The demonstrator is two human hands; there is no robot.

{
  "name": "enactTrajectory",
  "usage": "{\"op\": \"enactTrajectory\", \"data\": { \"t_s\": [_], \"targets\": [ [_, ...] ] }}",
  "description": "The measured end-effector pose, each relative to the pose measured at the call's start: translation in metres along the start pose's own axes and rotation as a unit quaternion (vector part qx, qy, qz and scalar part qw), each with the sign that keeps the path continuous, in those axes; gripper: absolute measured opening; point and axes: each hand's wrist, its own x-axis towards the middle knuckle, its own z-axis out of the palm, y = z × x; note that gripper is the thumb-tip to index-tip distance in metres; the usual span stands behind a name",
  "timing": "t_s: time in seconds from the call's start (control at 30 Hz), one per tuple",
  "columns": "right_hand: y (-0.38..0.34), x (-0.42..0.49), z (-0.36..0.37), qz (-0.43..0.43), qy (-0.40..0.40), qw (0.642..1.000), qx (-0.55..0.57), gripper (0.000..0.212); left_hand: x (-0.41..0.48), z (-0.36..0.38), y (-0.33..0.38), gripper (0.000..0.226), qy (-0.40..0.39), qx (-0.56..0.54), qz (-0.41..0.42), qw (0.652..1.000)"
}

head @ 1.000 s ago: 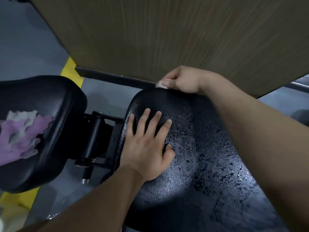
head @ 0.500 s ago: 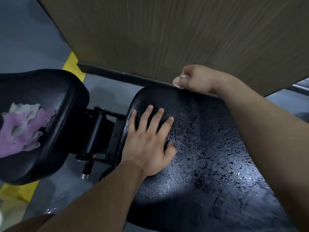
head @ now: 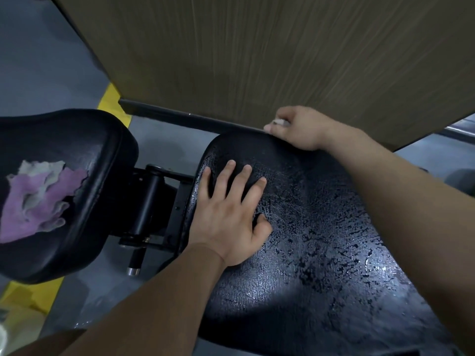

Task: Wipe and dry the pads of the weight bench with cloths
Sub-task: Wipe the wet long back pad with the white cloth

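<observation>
A large black bench pad (head: 321,253) with cracked, worn vinyl fills the lower right. My left hand (head: 231,214) lies flat on its left part, fingers spread. At the pad's far edge, close to the wood panel, my right hand (head: 298,129) is curled around a small pale cloth (head: 279,122), of which only a scrap shows. A second, smoother black pad (head: 77,201) sits at the left, with a crumpled purple and grey cloth (head: 38,201) lying on it.
A wood-grain panel (head: 257,60) with a dark base strip stands right behind the pad. Black metal frame and hinge parts (head: 151,201) join the two pads. The grey floor (head: 38,60) carries yellow line markings (head: 110,101).
My right hand has slid rightward along the pad's far edge with the small cloth. My left hand has stayed flat in the same spot on the pad.
</observation>
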Motion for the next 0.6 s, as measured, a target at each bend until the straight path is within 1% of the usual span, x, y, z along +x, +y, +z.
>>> {"op": "enactTrajectory", "data": {
  "t_s": [0.03,0.07,0.13,0.17,0.2,0.23,0.27,0.3,0.4,0.43,0.5,0.57,0.6],
  "targets": [
    [0.002,-0.002,-0.002,0.003,-0.007,1.000,0.020,0.037,0.000,0.001,0.000,0.067,0.003,-0.001,0.000,1.000],
    [0.005,-0.002,-0.004,0.006,0.007,0.998,0.059,0.035,0.000,0.001,0.000,0.067,0.004,-0.003,0.000,1.000],
    [0.012,0.002,-0.011,0.030,0.084,0.986,0.138,0.028,0.000,0.001,-0.001,0.067,0.004,-0.003,0.000,1.000],
    [0.014,0.004,-0.014,0.047,0.134,0.977,0.157,0.026,0.000,0.001,-0.001,0.066,0.004,-0.003,0.001,1.000],
    [0.016,0.007,-0.016,0.060,0.175,0.970,0.158,0.026,0.000,0.001,-0.001,0.066,0.005,-0.003,0.002,1.000],
    [0.016,0.009,-0.017,0.062,0.197,0.966,0.152,0.028,0.000,0.001,-0.001,0.066,0.006,-0.002,0.003,1.000],
    [0.016,0.010,-0.017,0.055,0.193,0.970,0.141,0.031,0.000,0.001,-0.001,0.066,0.007,0.000,0.003,1.000],
    [0.015,0.010,-0.016,0.041,0.162,0.978,0.128,0.033,0.000,0.001,-0.001,0.066,0.009,0.000,0.004,1.000],
    [0.010,0.003,-0.009,-0.001,0.012,0.996,0.087,0.038,0.001,0.001,-0.001,0.066,0.010,-0.003,0.005,1.000],
    [0.007,0.001,-0.008,-0.011,-0.010,0.997,0.077,0.040,0.001,0.001,-0.001,0.066,0.009,-0.003,0.004,1.000],
    [0.008,0.003,-0.009,-0.018,-0.025,0.994,0.109,0.040,0.001,0.001,-0.001,0.066,0.005,-0.005,0.001,1.000],
    [0.012,0.009,-0.013,-0.009,-0.041,0.987,0.155,0.035,0.001,0.001,-0.001,0.066,0.002,-0.007,0.000,1.000],
    [0.014,0.010,-0.014,-0.002,-0.048,0.988,0.149,0.029,0.001,0.001,-0.002,0.066,0.002,-0.009,0.001,1.000]
  ]
}}
